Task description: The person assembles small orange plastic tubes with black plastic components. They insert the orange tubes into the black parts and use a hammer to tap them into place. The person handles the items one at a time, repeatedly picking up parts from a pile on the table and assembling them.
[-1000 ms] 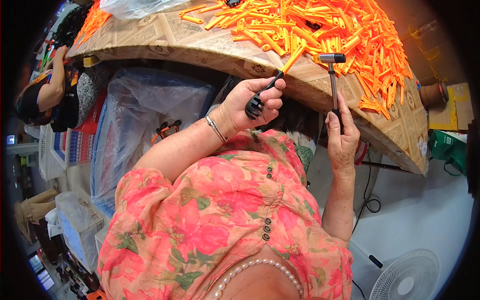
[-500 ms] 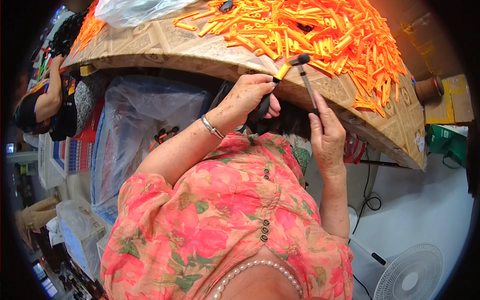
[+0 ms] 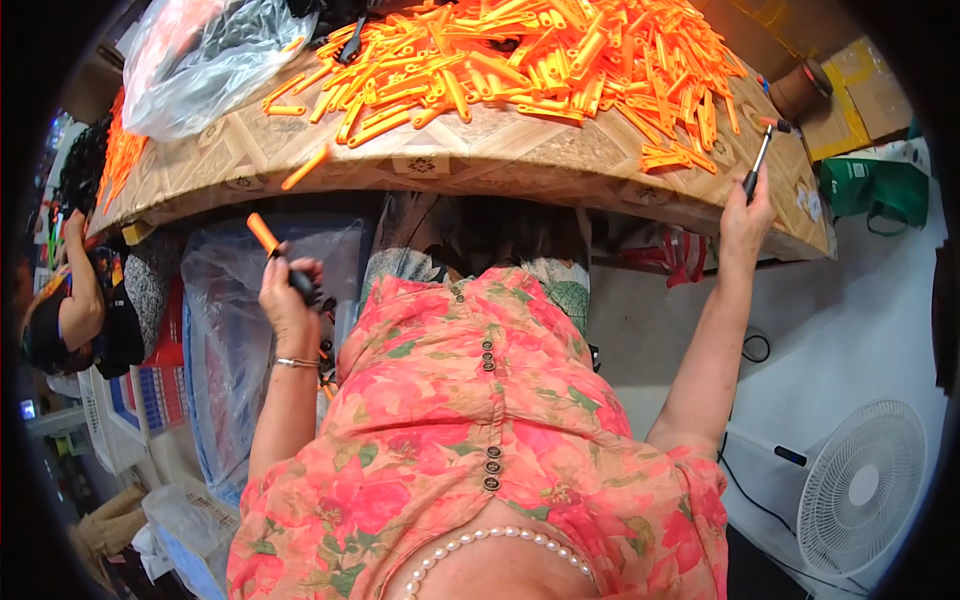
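Logging centre-left: left hand (image 3: 286, 297) clasping orange-handled utensil (image 3: 264, 235); upper right: right hand (image 3: 746, 222) clasping hammer (image 3: 761, 158); I'd keep both grips firm.

I see vivid orange handles (image 3: 560, 60) over a brown-and-beige patterned tabletop (image 3: 400, 168);
on my remote feed, the handles shade from yellow to red-orange; the tabletop repeats wood-look parquet with dark flower motifs; the utensil (image 3: 272, 247) is orange and black; the hammer (image 3: 762, 154) has a silver shaft and black grip; the blouse (image 3: 430, 410) is coral with pink blooms and green leaves; I make out white pearls (image 3: 497, 532), a green bag (image 3: 880, 187) and a white fan (image 3: 864, 486).
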A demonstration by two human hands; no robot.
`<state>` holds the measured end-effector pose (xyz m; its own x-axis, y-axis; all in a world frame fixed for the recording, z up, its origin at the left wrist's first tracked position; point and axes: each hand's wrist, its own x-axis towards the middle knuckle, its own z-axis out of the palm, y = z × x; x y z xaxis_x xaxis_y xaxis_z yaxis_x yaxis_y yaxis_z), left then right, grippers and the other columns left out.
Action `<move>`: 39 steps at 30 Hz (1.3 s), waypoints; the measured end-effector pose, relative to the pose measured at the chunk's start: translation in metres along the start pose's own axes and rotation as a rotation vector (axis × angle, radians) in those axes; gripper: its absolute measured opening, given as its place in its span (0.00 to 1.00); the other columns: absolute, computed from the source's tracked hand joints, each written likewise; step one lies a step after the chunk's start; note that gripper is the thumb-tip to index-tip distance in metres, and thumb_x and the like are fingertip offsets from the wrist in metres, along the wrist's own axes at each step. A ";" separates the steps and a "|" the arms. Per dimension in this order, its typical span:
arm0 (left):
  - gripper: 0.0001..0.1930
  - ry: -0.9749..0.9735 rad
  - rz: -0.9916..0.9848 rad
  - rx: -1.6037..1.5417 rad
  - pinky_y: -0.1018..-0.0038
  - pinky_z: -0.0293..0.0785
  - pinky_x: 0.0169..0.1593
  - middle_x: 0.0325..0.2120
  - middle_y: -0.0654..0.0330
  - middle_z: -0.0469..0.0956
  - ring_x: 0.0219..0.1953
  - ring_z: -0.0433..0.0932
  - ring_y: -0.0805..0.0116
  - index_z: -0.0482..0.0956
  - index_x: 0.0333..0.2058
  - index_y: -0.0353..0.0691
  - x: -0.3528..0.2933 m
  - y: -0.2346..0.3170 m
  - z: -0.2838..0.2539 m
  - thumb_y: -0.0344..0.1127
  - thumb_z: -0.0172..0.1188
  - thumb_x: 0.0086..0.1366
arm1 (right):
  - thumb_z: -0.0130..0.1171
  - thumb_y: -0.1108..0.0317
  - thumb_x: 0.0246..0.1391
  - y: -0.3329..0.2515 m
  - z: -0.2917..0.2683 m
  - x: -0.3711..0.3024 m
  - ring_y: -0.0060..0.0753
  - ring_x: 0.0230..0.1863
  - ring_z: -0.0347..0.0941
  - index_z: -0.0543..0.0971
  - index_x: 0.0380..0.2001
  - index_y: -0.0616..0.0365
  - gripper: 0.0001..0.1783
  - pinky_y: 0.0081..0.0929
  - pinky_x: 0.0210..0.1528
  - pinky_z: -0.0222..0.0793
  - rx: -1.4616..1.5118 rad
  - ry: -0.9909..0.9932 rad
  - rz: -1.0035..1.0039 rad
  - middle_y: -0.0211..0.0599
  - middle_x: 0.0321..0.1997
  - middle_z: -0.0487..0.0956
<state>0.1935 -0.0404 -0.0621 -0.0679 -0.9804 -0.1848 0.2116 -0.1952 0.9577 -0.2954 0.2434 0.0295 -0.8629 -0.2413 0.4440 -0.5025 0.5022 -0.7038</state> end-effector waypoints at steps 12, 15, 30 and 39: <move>0.16 0.421 -0.220 -0.311 0.63 0.83 0.33 0.42 0.41 0.78 0.37 0.82 0.49 0.62 0.52 0.27 0.139 -0.041 -0.106 0.30 0.38 0.70 | 0.63 0.58 0.57 0.095 0.021 0.083 0.31 0.58 0.69 0.72 0.60 0.61 0.31 0.27 0.61 0.61 0.153 -0.265 -0.054 0.40 0.59 0.75; 0.16 0.577 -0.296 -0.353 0.61 0.82 0.29 0.41 0.40 0.78 0.33 0.82 0.47 0.60 0.52 0.29 0.132 -0.093 -0.176 0.26 0.37 0.68 | 0.61 0.58 0.59 0.097 0.022 0.077 0.34 0.61 0.67 0.72 0.58 0.63 0.28 0.27 0.63 0.59 -0.078 -0.276 -0.259 0.43 0.62 0.72; 0.23 0.724 -0.433 -0.281 0.55 0.83 0.47 0.57 0.33 0.66 0.49 0.77 0.36 0.56 0.60 0.26 0.052 -0.160 -0.194 0.33 0.37 0.72 | 0.59 0.66 0.59 -0.065 0.040 -0.005 0.43 0.60 0.68 0.79 0.50 0.62 0.18 0.38 0.64 0.60 -0.033 -0.048 -0.736 0.45 0.58 0.74; 0.19 0.619 -0.640 0.024 0.56 0.84 0.37 0.43 0.45 0.75 0.40 0.81 0.43 0.67 0.52 0.29 0.053 -0.208 -0.208 0.31 0.46 0.64 | 0.64 0.75 0.49 -0.249 0.128 -0.135 0.45 0.60 0.68 0.79 0.49 0.55 0.21 0.40 0.63 0.60 0.271 -0.562 -1.197 0.45 0.58 0.74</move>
<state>0.3487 -0.0574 -0.3174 0.3744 -0.5233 -0.7655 0.2927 -0.7166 0.6331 -0.0606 0.0451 0.0738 0.2373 -0.7498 0.6177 -0.8943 -0.4170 -0.1626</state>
